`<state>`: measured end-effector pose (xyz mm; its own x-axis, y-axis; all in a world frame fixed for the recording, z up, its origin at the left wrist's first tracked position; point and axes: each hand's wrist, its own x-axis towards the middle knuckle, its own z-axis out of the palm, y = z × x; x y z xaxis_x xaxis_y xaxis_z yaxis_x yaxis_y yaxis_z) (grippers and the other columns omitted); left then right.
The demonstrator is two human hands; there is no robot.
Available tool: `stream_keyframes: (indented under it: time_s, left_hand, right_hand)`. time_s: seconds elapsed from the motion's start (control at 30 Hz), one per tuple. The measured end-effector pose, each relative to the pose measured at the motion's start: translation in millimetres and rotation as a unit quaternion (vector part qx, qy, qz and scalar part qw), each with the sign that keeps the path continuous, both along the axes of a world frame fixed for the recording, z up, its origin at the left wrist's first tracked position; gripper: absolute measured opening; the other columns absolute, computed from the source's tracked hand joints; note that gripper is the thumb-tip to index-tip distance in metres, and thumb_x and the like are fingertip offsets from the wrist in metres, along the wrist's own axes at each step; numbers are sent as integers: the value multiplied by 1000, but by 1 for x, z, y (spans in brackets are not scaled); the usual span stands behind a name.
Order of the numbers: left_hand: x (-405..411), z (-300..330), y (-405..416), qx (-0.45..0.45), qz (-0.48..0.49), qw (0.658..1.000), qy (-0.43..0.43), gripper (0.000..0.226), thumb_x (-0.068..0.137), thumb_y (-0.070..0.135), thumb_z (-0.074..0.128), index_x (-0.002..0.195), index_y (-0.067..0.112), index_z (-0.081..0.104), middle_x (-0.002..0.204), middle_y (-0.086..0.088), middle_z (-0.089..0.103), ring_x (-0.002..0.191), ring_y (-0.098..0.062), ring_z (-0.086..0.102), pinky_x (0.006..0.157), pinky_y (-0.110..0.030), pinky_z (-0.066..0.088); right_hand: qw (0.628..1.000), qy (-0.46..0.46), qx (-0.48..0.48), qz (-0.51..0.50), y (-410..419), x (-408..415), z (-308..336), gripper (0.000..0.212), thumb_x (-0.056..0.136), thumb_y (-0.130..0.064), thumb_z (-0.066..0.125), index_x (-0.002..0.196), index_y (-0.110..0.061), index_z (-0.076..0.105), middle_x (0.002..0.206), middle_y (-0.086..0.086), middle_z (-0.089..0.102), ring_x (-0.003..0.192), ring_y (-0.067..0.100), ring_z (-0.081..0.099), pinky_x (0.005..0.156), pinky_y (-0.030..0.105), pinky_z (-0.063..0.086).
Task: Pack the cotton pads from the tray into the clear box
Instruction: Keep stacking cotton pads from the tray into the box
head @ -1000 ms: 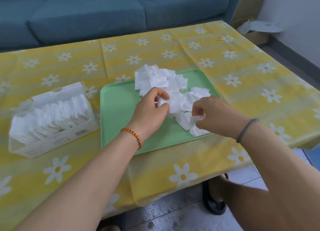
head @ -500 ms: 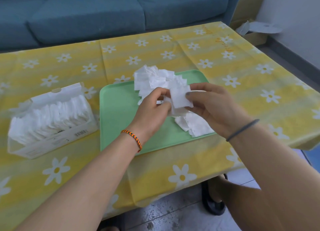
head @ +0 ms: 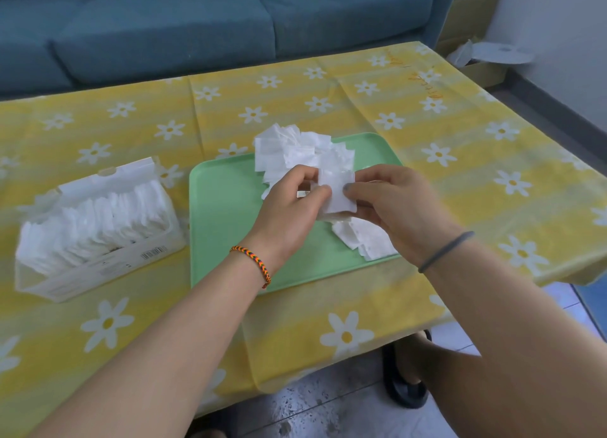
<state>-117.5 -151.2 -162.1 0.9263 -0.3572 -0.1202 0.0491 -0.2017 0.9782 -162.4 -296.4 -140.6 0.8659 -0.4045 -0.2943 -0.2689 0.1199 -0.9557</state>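
Over the green tray: both hands meet above its middle, sharing one small stack of cotton pads (head: 338, 191).
Left hand (head: 289, 207): grip narrow, thumb and fingers pinching the stack's left edge.
Right hand (head: 391, 201): grip narrow, thumb on the stack's front face (fingers curled behind).
Tray (head: 223, 220): loose pads heaped at its far edge (head: 289, 151), more by its near right corner.
Clear box (head: 98, 227): left of tray on the yellow surface (head: 460, 148), packed with upright pads.
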Motion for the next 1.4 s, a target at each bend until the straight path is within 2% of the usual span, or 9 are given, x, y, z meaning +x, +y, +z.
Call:
stream_keyframes:
  time_s: [0.2,0.27,0.4,0.6,0.83,0.93,1.0,1.13,1.4]
  left_hand:
    - [2,-4,-1,40,2,998,-52,19,95,10,59,111,20,64,113,2,68,84,-2,66,84,-32,54]
    - [3,-4,-1,46,13,998,-45,19,96,11,58,111,21,57,111,0,67,76,-6,63,72,-27,51]
    - [3,-3,4,50,20,998,-40,28,97,9,54,110,26,35,108,-5,66,67,-14,54,50,-15,40]
    - [4,-4,5,62,8,996,-59,18,97,9,51,97,26,45,95,-4,60,56,-8,46,48,-19,37]
    - [6,-5,5,83,9,996,-40,18,95,9,53,102,23,61,101,5,61,62,1,51,47,-12,36]
    - [6,-6,6,88,4,996,-35,23,91,5,54,101,25,61,100,1,64,74,-11,56,47,-14,36]
    - [5,-7,6,86,-2,996,-35,27,90,2,54,100,27,62,103,-2,67,73,-13,58,47,-16,36]
    - [5,-8,5,62,-14,997,-33,31,90,-2,53,99,26,63,110,-2,69,75,-13,60,50,-17,38]
    - [6,-1,0,15,12,1000,18,36,76,26,42,95,21,72,103,3,75,106,-23,66,101,-46,52]
  right_hand:
    - [1000,10,7,16,-6,0,1,15,87,2,66,101,6,65,92,22,71,78,31,74,70,34,62]
    - [990,30,-134,27,-19,0,-2,14,86,-1,64,98,-5,68,87,11,70,73,25,71,65,34,60]
    - [839,64,-510,179,-38,-8,-13,33,77,1,58,94,-26,65,98,-9,66,85,15,61,71,28,51]
    - [768,87,-557,303,-32,-10,-29,43,78,-2,60,116,-22,63,112,-1,55,104,22,54,84,39,50]
    - [779,75,-572,245,-36,-4,-27,14,91,-13,54,94,-16,68,92,-1,61,84,21,59,69,32,49]
    - [833,27,-527,166,-37,-2,-18,11,86,-8,55,77,-12,59,66,-3,53,63,21,49,53,29,37]
    - [892,-1,-442,91,-38,1,-8,7,82,-6,60,79,-12,62,66,1,58,62,20,49,55,29,39]
    - [997,-48,-39,38,-23,2,13,11,84,1,64,83,-10,68,71,5,63,66,19,57,63,28,51]
    - [999,-1,-25,46,1,1,2,16,84,7,64,99,5,67,95,27,72,84,39,73,80,41,62]
